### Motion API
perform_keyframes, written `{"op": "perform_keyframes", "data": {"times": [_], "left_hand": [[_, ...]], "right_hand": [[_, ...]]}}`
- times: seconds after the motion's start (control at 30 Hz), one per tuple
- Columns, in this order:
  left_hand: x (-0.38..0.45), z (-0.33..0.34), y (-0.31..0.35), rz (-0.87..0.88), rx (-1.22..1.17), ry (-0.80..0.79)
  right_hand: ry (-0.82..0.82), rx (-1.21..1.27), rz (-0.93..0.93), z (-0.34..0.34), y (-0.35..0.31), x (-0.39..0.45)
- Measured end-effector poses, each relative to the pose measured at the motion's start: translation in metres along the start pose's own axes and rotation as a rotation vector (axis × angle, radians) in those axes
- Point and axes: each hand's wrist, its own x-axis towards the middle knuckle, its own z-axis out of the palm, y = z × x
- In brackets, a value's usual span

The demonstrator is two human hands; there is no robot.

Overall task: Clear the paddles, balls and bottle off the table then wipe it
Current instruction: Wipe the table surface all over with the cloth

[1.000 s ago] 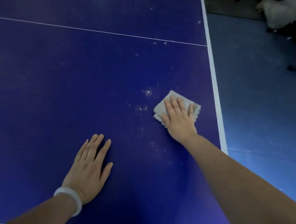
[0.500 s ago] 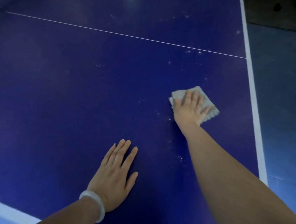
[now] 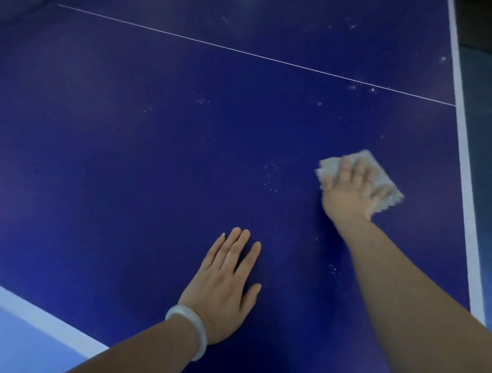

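Wiping proceeds: right hand (image 3: 351, 192), fingers spread flat, presses cloth (image 3: 383, 183) onto table (image 3: 126, 150) at right of frame; left hand (image 3: 227, 286) rests flat, lower centre. Recommend overlapping strokes toward specks (image 3: 271, 173) left of cloth.
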Motion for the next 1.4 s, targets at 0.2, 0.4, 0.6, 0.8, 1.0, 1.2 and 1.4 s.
{"op": "perform_keyframes", "data": {"times": [0.2, 0.4, 0.6, 0.8, 1.0, 1.2, 1.4], "left_hand": [[0.001, 0.005, -0.002, 0.013, 0.012, 0.007], [0.0, 0.005, -0.002, 0.021, -0.011, 0.032], [0.0, 0.002, -0.001, 0.02, 0.009, 0.006], [0.001, 0.002, 0.001, 0.018, 0.007, 0.015], [0.0, 0.002, -0.001, 0.026, -0.005, 0.022], [0.0, 0.003, 0.0, 0.027, 0.014, 0.029], [0.0, 0.0, 0.003, 0.029, 0.0, 0.047]], "right_hand": [[-0.018, -0.038, -0.607, 0.022, -0.108, -0.038], [-0.009, -0.037, -0.451, 0.009, 0.008, -0.026], [0.039, 0.007, 0.103, 0.008, 0.016, -0.042], [0.025, -0.076, -0.461, 0.026, -0.039, -0.075], [0.03, 0.061, -0.134, 0.014, 0.103, -0.09], [0.093, 0.025, 0.103, 0.031, 0.123, -0.157], [0.058, -0.102, -0.297, 0.027, 0.065, -0.123]]}}
